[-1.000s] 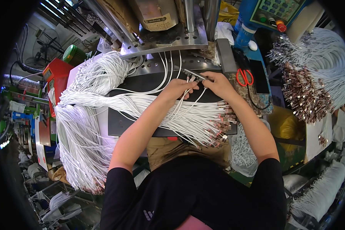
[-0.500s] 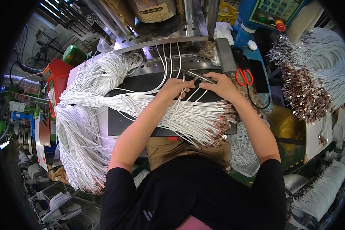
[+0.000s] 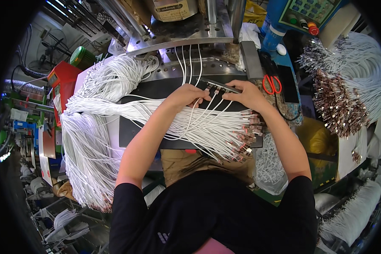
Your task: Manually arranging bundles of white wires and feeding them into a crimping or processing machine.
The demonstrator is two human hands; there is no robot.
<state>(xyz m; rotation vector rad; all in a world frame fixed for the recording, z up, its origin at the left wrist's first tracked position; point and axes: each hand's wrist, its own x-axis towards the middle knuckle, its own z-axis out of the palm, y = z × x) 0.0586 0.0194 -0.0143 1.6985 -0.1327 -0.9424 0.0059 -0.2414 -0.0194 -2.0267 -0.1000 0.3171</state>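
A narrow dark metal bar [image 3: 221, 86] lies above the black work board [image 3: 154, 87], with several white cables running from its near side. My right hand [image 3: 249, 95] is closed on the bar's right end, thumb near one of the cables. At the left end, my left hand [image 3: 188, 95] is closed with fingertips pinched on a white cable [image 3: 197, 101] close to its connector. Below both hands spreads a bundle of white cables [image 3: 186, 123] with brownish-metal plugs [image 3: 241, 148] at its right end. The fingertips partly hide the connectors at the bar.
A press with a perforated metal plate [image 3: 178, 39] stands ahead, several cables hanging from it. Coiled cables [image 3: 114, 78] lie left. Red-handled scissors [image 3: 271, 84], a grey block [image 3: 251, 60] and a control panel [image 3: 307, 15] are at right. A bag of white scraps [image 3: 270, 165] hangs below.
My left hand has shifted slightly left and down from the bar. The connector it held upright now sits at the bar's left end. My right hand stays on the bar.
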